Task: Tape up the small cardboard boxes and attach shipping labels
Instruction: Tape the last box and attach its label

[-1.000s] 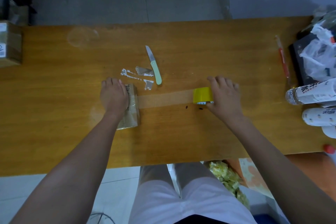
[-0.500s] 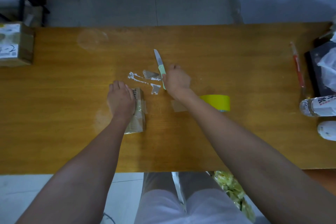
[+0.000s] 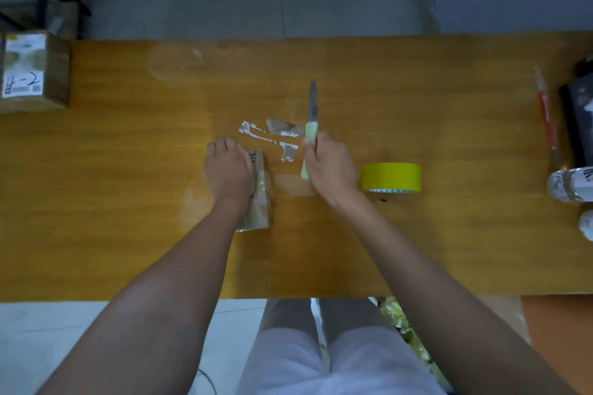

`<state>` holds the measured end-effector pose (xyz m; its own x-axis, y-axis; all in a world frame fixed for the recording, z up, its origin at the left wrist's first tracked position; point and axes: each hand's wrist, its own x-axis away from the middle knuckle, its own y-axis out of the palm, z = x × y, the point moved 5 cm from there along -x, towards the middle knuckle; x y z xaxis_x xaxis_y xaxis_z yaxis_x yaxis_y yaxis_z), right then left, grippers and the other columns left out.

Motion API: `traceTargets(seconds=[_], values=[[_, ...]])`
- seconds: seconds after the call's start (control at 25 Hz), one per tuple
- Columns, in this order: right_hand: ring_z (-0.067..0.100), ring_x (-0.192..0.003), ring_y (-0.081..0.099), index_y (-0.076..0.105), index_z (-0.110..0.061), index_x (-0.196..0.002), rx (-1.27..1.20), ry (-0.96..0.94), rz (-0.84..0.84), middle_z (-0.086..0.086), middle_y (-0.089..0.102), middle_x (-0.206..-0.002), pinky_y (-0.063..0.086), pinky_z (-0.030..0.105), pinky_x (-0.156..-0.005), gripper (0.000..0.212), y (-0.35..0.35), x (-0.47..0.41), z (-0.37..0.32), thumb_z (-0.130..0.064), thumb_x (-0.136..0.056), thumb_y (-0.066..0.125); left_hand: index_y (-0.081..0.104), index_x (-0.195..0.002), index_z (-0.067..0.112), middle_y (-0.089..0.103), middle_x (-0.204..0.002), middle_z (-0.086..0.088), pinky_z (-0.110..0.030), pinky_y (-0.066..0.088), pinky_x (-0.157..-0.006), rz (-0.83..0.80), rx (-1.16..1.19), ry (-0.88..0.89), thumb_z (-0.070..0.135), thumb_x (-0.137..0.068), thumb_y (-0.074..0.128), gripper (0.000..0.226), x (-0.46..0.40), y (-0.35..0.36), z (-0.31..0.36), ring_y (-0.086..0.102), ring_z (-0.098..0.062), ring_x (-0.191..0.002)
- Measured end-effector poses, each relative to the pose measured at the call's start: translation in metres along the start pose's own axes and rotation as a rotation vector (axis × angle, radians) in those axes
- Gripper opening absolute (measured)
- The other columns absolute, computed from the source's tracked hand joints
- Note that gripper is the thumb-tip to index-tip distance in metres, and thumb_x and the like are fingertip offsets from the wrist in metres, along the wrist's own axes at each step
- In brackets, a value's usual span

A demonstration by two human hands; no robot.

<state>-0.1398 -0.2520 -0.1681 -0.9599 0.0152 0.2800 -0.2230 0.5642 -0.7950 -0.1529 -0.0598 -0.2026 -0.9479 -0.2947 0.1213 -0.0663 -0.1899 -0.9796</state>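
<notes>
A small cardboard box lies on the wooden table, and my left hand presses flat on its top. A strip of clear tape runs from the box along the table toward the yellow tape roll, which stands by itself on the right. My right hand grips the pale green handle of a small knife, its blade pointing away from me, just above the tape strip.
Scraps of torn label and tape lie behind the box. A larger labelled carton sits at the far left edge. A red pen, a dark box and water bottles crowd the right end.
My right hand let go of the tape roll, reached to the knife and picked it up by its handle. The left hand stayed on the box.
</notes>
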Motion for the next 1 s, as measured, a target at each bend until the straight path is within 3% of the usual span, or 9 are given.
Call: traceTargets(seconds=[0.2,0.36,0.48,0.72,0.8,0.92,1.0], values=[[0.021,-0.053,0.053,0.05,-0.012,-0.113,0.133,-0.044,-0.15,0.0,0.053,-0.064,0.031,0.029,-0.042,0.034,0.044,0.098,0.015,-0.039,-0.103,0.031,0.056,-0.103,-0.002,0.058,-0.1,-0.02,-0.041,0.04,-0.083,-0.012,-0.015,0.012,0.02,-0.099,0.024,0.039,0.001,-0.001,0.001,0.051,-0.034,-0.097],[0.016,-0.051,0.056,0.047,-0.014,-0.11,0.163,-0.047,-0.201,-0.001,0.058,-0.066,0.043,0.03,-0.042,0.032,0.073,0.107,0.015,-0.04,-0.104,0.028,0.057,-0.105,0.0,0.06,-0.101,-0.017,-0.039,0.039,-0.084,-0.04,-0.055,0.022,0.022,-0.102,0.022,0.041,-0.001,0.004,-0.003,0.051,-0.031,-0.098],[0.007,-0.045,0.048,0.047,-0.016,-0.108,0.155,-0.036,-0.188,-0.008,0.049,-0.06,0.03,0.021,-0.038,0.031,0.085,0.109,0.013,-0.04,-0.104,0.027,0.058,-0.106,0.001,0.06,-0.103,-0.016,-0.037,0.036,-0.089,-0.056,-0.089,0.028,0.022,-0.102,0.018,0.045,-0.003,0.008,-0.004,0.05,-0.03,-0.101],[0.003,-0.044,0.044,0.046,-0.016,-0.105,0.135,0.008,-0.177,-0.01,0.045,-0.058,0.027,0.02,-0.039,0.029,0.096,0.11,0.011,-0.039,-0.104,0.027,0.057,-0.107,0.003,0.059,-0.102,-0.013,-0.036,0.035,-0.094,-0.076,-0.153,0.045,0.023,-0.103,0.014,0.047,-0.006,0.012,-0.003,0.051,-0.027,-0.099],[0.006,-0.045,0.047,0.045,-0.016,-0.105,0.137,0.012,-0.19,-0.008,0.05,-0.06,0.031,0.021,-0.039,0.029,0.099,0.108,0.008,-0.038,-0.104,0.026,0.057,-0.106,0.004,0.059,-0.101,-0.013,-0.036,0.036,-0.092,-0.065,-0.139,0.037,0.024,-0.103,0.016,0.046,-0.005,0.012,-0.003,0.051,-0.027,-0.098],[0.016,-0.055,0.06,0.046,-0.014,-0.105,0.163,0.003,-0.256,0.001,0.064,-0.071,0.05,0.032,-0.049,0.03,0.104,0.104,0.004,-0.036,-0.105,0.025,0.057,-0.102,0.003,0.059,-0.096,-0.014,-0.037,0.037,-0.092,-0.044,-0.141,0.052,0.022,-0.103,0.017,0.044,-0.005,0.009,-0.001,0.051,-0.027,-0.092],[0.016,-0.057,0.06,0.047,-0.015,-0.105,0.183,0.012,-0.275,0.001,0.065,-0.074,0.051,0.03,-0.051,0.03,0.107,0.111,0.004,-0.036,-0.105,0.025,0.058,-0.101,0.001,0.058,-0.094,-0.015,-0.038,0.037,-0.093,-0.04,-0.139,0.055,0.021,-0.102,0.018,0.044,-0.004,0.008,-0.001,0.051,-0.028,-0.091]])
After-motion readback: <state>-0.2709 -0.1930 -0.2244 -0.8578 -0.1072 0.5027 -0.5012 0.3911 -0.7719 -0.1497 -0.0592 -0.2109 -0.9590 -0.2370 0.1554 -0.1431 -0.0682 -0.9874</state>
